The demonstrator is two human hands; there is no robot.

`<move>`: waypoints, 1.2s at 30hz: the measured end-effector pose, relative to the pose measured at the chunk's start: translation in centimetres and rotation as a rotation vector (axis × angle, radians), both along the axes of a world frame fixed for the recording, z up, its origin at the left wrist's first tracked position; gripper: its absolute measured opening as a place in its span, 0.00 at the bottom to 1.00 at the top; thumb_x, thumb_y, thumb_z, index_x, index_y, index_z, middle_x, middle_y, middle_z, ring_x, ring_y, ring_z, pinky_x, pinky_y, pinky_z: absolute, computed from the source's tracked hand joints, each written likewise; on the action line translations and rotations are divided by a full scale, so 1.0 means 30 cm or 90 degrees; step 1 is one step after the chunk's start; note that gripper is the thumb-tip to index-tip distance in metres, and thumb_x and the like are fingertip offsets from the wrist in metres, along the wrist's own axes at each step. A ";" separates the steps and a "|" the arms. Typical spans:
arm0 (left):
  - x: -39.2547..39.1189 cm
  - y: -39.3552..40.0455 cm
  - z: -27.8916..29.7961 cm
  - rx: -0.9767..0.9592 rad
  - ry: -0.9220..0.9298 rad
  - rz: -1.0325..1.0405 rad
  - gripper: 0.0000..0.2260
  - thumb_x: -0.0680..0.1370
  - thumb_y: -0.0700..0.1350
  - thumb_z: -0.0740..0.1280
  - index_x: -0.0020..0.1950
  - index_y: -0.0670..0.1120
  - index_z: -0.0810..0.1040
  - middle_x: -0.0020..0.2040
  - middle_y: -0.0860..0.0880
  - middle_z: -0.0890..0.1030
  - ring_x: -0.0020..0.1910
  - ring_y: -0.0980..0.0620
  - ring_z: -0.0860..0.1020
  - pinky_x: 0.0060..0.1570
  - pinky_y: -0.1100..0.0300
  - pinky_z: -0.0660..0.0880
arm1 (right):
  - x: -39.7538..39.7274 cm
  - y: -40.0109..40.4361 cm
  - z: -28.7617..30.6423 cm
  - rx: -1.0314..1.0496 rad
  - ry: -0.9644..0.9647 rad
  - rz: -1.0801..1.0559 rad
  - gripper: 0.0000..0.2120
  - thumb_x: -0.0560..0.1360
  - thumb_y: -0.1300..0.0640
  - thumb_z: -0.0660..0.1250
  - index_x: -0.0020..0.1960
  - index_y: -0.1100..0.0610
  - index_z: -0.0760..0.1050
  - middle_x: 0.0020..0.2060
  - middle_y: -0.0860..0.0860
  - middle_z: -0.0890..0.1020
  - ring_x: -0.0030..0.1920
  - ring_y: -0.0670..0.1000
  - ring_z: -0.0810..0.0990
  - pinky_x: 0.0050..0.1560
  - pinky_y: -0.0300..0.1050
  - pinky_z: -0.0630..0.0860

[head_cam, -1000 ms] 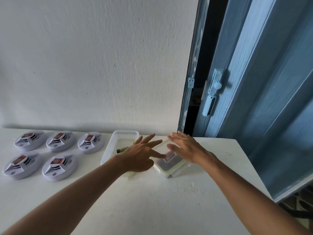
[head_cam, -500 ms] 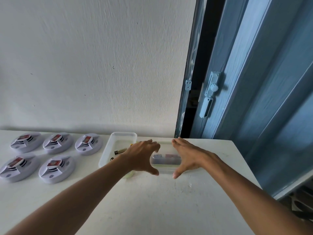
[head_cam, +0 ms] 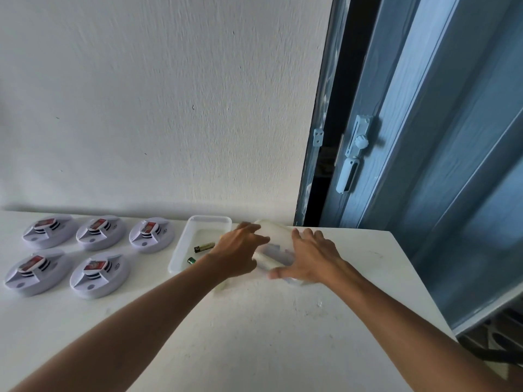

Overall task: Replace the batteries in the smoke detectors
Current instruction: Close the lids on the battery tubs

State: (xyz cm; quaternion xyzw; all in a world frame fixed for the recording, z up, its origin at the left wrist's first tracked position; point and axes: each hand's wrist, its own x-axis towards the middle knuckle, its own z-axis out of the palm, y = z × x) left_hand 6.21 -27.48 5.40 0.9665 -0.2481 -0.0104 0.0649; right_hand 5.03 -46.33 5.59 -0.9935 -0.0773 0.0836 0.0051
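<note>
Several white smoke detectors [head_cam: 99, 274] with red labels lie in two rows at the left of the white table [head_cam: 254, 321]. Beside them is an open white tray [head_cam: 209, 220] holding a gold-and-black battery [head_cam: 204, 247] and a green-ended battery [head_cam: 191, 260]. To the tray's right sits a small clear container [head_cam: 276, 251], blurred, with something inside. My left hand [head_cam: 240, 250] grips its left side, fingers at the pale lid [head_cam: 273, 232], which looks tilted up. My right hand [head_cam: 311, 256] grips the right side, thumb round the near edge.
A white wall runs behind the table. A blue door [head_cam: 424, 165] with a pale latch [head_cam: 353, 157] stands ajar at the right, close to the table's far right corner. The table's right edge drops off near my right forearm.
Both hands went from resting over the container to gripping its sides. It has been turned and shifted slightly, and its lid now looks raised at the back.
</note>
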 end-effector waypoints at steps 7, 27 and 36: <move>-0.043 0.013 0.009 -0.143 0.112 -0.031 0.28 0.77 0.47 0.69 0.76 0.52 0.66 0.78 0.49 0.63 0.78 0.53 0.57 0.73 0.56 0.56 | -0.015 -0.004 0.037 0.190 -0.052 -0.098 0.19 0.78 0.45 0.61 0.35 0.54 0.64 0.32 0.49 0.70 0.29 0.49 0.69 0.29 0.42 0.62; -0.116 0.018 -0.024 -0.027 0.017 -0.087 0.34 0.72 0.55 0.74 0.74 0.45 0.69 0.73 0.44 0.70 0.72 0.47 0.68 0.66 0.50 0.71 | -0.014 -0.004 -0.014 0.467 0.108 -0.099 0.42 0.67 0.51 0.78 0.75 0.56 0.63 0.74 0.53 0.66 0.70 0.57 0.69 0.62 0.53 0.75; -0.058 0.000 -0.014 -0.051 0.044 -0.054 0.34 0.70 0.52 0.76 0.73 0.44 0.70 0.74 0.43 0.70 0.73 0.47 0.68 0.69 0.52 0.66 | 0.042 -0.009 -0.016 0.517 0.089 -0.139 0.44 0.63 0.52 0.81 0.75 0.55 0.65 0.74 0.54 0.66 0.72 0.57 0.66 0.62 0.56 0.75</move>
